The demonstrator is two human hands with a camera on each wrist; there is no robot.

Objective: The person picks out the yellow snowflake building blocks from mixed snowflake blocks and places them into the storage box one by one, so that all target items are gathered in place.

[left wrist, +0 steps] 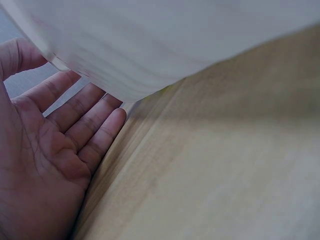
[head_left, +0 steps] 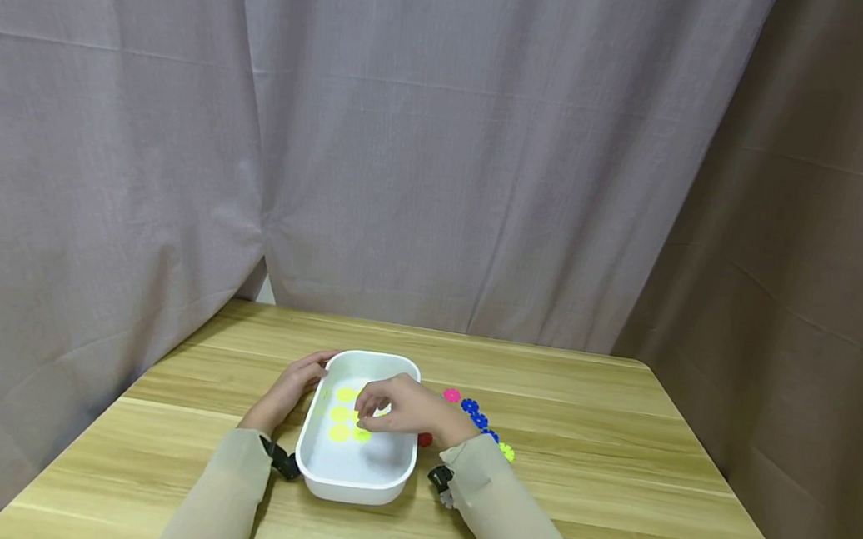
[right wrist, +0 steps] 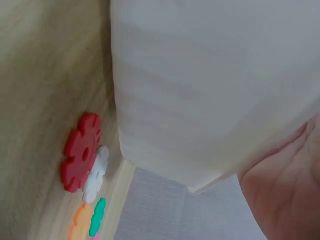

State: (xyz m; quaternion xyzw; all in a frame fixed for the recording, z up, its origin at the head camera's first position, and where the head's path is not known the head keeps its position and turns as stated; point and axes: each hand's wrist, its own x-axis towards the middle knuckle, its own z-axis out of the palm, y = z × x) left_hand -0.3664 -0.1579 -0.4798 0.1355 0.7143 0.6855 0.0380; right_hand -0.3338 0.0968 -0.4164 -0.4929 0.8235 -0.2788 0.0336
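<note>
A white rectangular tray (head_left: 356,493) stands on the table, several yellow notched plastic discs (head_left: 339,433) lying flat on its floor. My left hand (head_left: 299,385) is at the tray's left side, the thumb by the rim and the loosely straight fingers along the outer wall. Over the tray, my right hand (head_left: 410,406) reaches in from the right with curled fingers. Its thumb and forefinger pinch at a yellow disc (head_left: 356,415), partly hidden by the fingertips. In the right wrist view the tray's wall hides these fingertips.
Right of the tray lie a pink disc (head_left: 452,394), several blue discs (head_left: 478,421) and a yellow-green disc (head_left: 506,452). A red disc (right wrist: 81,152), a white disc (right wrist: 95,175), an orange disc (right wrist: 79,223) and a green disc (right wrist: 97,217) lie near the tray's wall. Grey curtains (head_left: 445,179) hang behind the table.
</note>
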